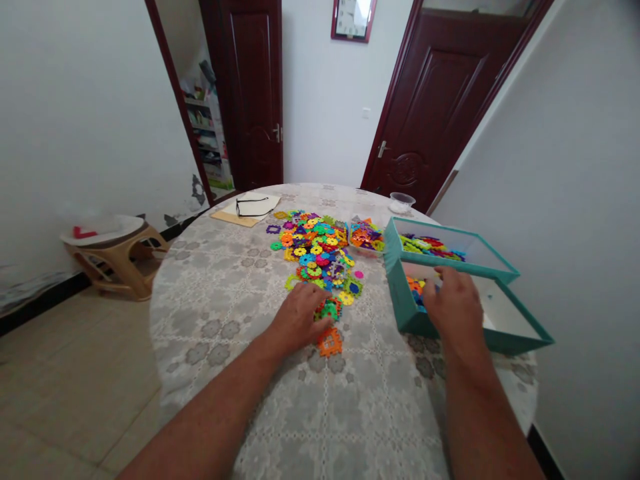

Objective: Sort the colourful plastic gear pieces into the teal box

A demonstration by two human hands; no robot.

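Tablecloth point(280, 413) with grey floral print covers the round tabletop, which I read as a dial, 12 being farthest from me. Toward 6 o'clock lies an orange square piece point(337, 345), thin and notched, just beside my left hand point(299, 313). That hand is half curled, thumb and fingers parted around green and red pieces point(331, 309); I can't tell whether it grips them. Toward 3 o'clock my right hand point(456, 303) bends its fingers over the near box point(398, 297), teal outside, pale within; its fingertips are too unclear for me to say whether they pinch anything. Behind, the matching far box point(391, 237) holds slender coloured pieces point(433, 247). From mid-dial toward 12 spreads a heap point(315, 247) of bright toothed discs and squares, beside a clear container point(367, 253) of more. Dark-rimmed glasses point(238, 208) lie at 10 o'clock; a clear round tub point(403, 199) stands at 1.
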